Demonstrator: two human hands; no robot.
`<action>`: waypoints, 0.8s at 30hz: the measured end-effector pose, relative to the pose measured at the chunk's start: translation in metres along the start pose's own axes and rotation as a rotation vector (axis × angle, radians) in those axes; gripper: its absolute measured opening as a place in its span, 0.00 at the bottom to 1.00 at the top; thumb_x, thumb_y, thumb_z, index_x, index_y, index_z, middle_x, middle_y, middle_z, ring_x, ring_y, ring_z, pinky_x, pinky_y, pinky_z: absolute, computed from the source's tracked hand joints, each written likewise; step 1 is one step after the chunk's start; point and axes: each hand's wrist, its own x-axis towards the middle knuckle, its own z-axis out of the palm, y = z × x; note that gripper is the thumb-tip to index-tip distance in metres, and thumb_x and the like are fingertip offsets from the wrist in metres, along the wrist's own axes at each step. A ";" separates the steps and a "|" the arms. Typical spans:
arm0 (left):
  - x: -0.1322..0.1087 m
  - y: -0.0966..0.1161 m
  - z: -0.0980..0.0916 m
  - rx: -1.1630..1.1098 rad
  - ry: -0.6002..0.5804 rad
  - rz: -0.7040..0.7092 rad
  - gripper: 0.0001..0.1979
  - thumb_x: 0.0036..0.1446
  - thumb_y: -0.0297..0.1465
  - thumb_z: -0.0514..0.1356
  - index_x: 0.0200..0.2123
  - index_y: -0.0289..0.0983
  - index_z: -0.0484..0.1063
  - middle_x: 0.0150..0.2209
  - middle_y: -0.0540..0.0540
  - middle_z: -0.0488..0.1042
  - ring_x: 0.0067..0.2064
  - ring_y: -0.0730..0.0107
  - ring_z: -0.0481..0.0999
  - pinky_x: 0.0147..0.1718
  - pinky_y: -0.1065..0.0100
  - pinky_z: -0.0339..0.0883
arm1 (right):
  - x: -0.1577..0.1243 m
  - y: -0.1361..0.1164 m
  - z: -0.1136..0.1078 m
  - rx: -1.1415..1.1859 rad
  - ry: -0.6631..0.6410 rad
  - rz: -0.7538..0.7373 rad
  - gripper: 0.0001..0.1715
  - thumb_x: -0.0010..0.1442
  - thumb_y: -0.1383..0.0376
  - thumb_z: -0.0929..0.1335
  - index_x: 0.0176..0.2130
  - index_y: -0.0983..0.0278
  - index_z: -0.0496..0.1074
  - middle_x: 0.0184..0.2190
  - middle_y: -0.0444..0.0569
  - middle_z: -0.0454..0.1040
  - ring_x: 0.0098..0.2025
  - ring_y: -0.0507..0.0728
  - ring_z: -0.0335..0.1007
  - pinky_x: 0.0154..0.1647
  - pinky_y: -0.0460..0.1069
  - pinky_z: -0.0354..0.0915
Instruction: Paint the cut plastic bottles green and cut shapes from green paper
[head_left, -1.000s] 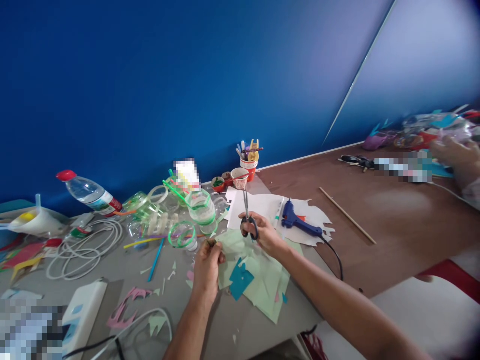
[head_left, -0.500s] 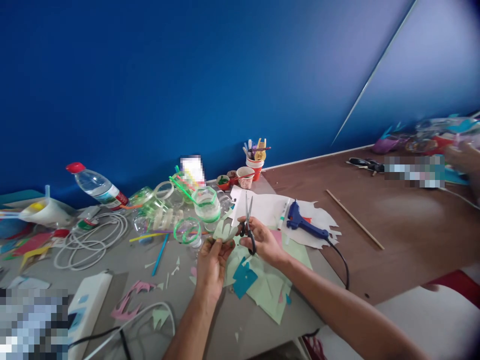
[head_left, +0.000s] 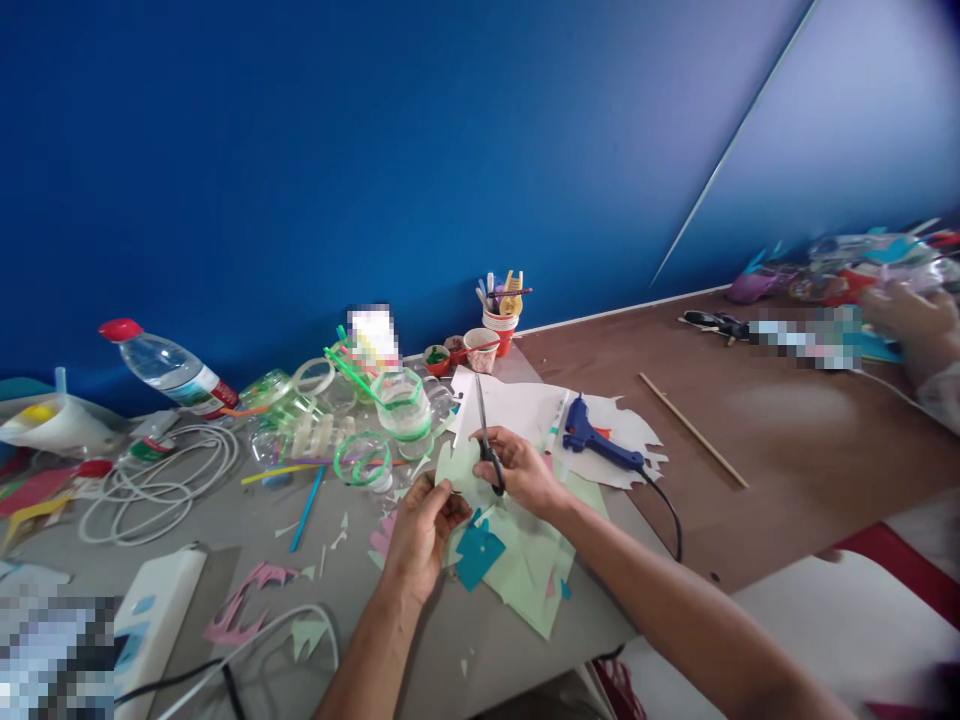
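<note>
Between thumb and fingers my left hand [head_left: 426, 530] pinches a pale green piece of paper [head_left: 456, 468] with a notched edge. My right hand [head_left: 525, 472] is closed on black-handled scissors [head_left: 491, 462], whose blades point up and away from me beside the paper. The fingertips of my right hand are close to the paper's edge; I cannot tell if they touch it. Below the hands lie a larger pale green sheet [head_left: 536, 595] and a teal paper scrap [head_left: 480, 555].
A blue glue gun [head_left: 600, 440] rests on white paper to the right, near a wooden stick [head_left: 694, 430]. Cut clear plastic pieces, a bottle [head_left: 176, 370] and a coiled white cable [head_left: 161, 490] fill the left. Another person's hand [head_left: 904, 315] works at far right.
The green paper has turned so more of its flat face shows. The scissor blades look more closed together than before. The whole view has shifted slightly.
</note>
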 end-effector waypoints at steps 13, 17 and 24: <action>0.002 -0.001 -0.002 -0.033 0.039 0.042 0.16 0.37 0.34 0.72 0.27 0.35 0.71 0.19 0.54 0.69 0.21 0.79 0.67 0.27 0.73 0.66 | -0.006 -0.003 -0.001 -0.047 -0.062 -0.060 0.29 0.52 0.47 0.71 0.44 0.65 0.69 0.27 0.46 0.70 0.31 0.53 0.65 0.31 0.48 0.59; 0.002 0.003 0.001 -0.140 0.078 0.071 0.17 0.35 0.33 0.73 0.27 0.36 0.71 0.20 0.54 0.71 0.22 0.79 0.68 0.32 0.69 0.70 | -0.012 0.002 0.002 -0.171 -0.125 -0.074 0.35 0.53 0.41 0.67 0.46 0.66 0.69 0.28 0.47 0.69 0.32 0.55 0.65 0.33 0.49 0.61; 0.002 0.005 0.004 -0.260 0.082 0.133 0.16 0.36 0.32 0.73 0.27 0.36 0.72 0.23 0.53 0.72 0.23 0.78 0.69 0.27 0.73 0.67 | -0.020 0.000 0.011 -0.693 -0.199 -0.309 0.33 0.57 0.40 0.61 0.43 0.65 0.70 0.33 0.52 0.71 0.36 0.59 0.65 0.40 0.54 0.62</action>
